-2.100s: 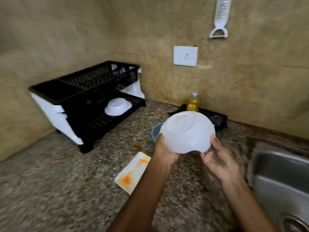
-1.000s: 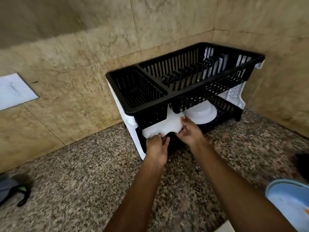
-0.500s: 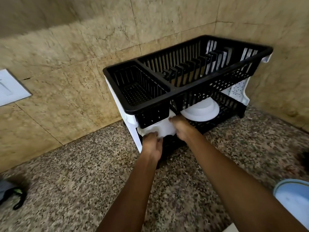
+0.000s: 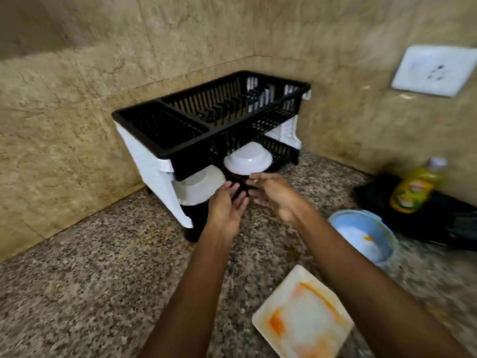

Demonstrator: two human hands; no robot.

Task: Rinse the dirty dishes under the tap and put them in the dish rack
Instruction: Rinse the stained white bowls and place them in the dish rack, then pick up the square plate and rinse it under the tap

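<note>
A black two-tier dish rack [image 4: 180, 148] with white side panels stands in the wall corner. On its lower tier two white bowls rest upside down: one at the left [image 4: 200, 187], one further right [image 4: 247, 160]. My left hand [image 4: 227, 205] and my right hand [image 4: 273, 193] hover just in front of the lower tier, fingers spread, holding nothing. A square white plate [image 4: 302, 319] smeared with orange lies on the counter near me. To the right sits a light blue bowl [image 4: 364, 236] with an orange spot inside.
A yellow dish soap bottle [image 4: 413, 187] stands on a black mat [image 4: 438, 223] at the right by the wall. A white wall socket [image 4: 433, 71] is above it. The speckled granite counter [image 4: 90, 280] stretches to the left and front.
Both hands have let go of the white bowl, which now rests on the rack's lower tier, and have pulled back a little. My view has swung right, so the dirty plate and blue bowl show.
</note>
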